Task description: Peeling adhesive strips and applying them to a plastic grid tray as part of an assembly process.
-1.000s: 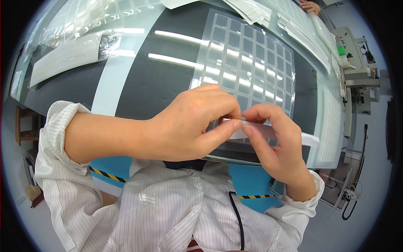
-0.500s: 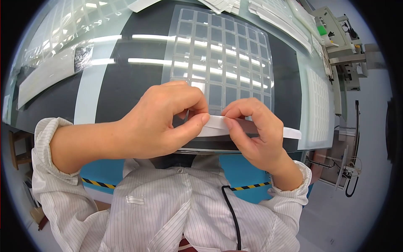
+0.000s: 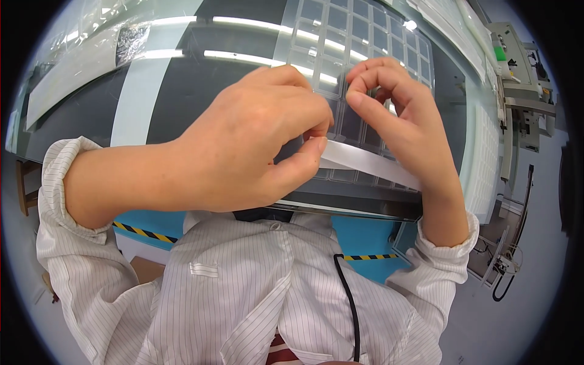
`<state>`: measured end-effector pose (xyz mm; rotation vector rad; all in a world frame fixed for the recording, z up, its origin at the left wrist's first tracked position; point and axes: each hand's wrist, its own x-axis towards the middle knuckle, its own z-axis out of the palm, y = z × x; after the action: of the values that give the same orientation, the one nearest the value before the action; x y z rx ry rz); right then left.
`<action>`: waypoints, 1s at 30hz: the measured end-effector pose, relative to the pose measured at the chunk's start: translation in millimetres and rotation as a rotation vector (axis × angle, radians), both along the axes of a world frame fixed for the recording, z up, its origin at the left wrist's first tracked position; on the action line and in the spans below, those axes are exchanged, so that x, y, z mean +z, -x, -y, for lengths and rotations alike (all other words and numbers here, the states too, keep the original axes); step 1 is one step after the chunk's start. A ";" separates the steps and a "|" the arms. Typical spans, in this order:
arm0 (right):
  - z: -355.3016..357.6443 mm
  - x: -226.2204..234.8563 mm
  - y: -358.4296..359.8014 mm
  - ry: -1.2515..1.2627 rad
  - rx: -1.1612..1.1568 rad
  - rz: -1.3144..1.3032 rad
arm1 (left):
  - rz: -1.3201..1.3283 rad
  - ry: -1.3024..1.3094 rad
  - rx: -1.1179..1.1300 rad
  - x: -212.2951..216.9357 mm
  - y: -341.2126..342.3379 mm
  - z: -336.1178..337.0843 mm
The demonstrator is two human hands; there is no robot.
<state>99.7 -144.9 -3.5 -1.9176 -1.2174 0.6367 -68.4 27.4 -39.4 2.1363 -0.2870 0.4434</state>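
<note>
Between thumb and index finger, my left hand (image 3: 255, 137) pinches one end of a white paper-like strip (image 3: 372, 164). The strip runs rightward from there, its far end passing beside my right wrist. Raised just beyond it, my right hand (image 3: 404, 115) has its thumb and index fingertip closed together. Whatever lies in that pinch, if anything, is too small to make out. Below both hands a clear plastic tray (image 3: 360, 30) with rows of rectangular compartments lies on the dark table (image 3: 182, 103); my hands and the strip cover part of it.
Glossy clear plastic wrap and a white sheet (image 3: 76, 79) lie at the left. Another pale tray with compartments (image 3: 483, 143) is along the right edge. Beyond it stands grey equipment (image 3: 517, 67). The table's front edge (image 3: 365, 210) runs just before my body.
My right hand has let go of the strip and moved up and away from my left. The left hand, still pinching the strip, has shifted slightly up and right.
</note>
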 end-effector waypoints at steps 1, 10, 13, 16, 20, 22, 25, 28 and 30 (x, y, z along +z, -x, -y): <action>-4.1 -2.4 -2.1 0.034 -0.014 0.006 | 0.044 -0.051 0.002 -4.3 -1.6 -2.5; -13.2 -1.6 -1.2 0.072 -0.020 -0.016 | 0.084 -0.110 -0.024 -2.4 -0.7 -9.7; -13.2 -2.2 -1.8 0.077 -0.010 0.033 | 0.074 -0.124 -0.031 -3.0 -1.7 -10.8; -14.6 -2.8 -2.8 0.097 -0.003 0.039 | 0.076 -0.129 -0.037 -3.0 -2.1 -12.3; -14.2 -5.3 -2.9 0.058 0.003 0.043 | 0.089 -0.126 -0.018 -1.4 -1.8 -10.1; -13.2 -5.5 -2.1 0.043 0.009 0.044 | 0.085 -0.125 -0.024 -0.6 -1.3 -9.8; -13.6 -4.0 0.0 0.068 0.011 0.123 | 0.093 -0.125 -0.020 -0.7 -0.6 -8.8; -15.1 -1.3 3.1 0.077 0.020 0.191 | 0.104 -0.122 -0.013 -1.1 0.5 -8.4; -16.2 0.8 4.1 0.098 0.055 0.231 | 0.104 -0.120 -0.012 -1.2 0.7 -9.0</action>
<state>95.6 -128.7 -2.7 -2.0901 -1.4095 0.5225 -69.1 36.4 -40.6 2.2306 -0.3945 0.5436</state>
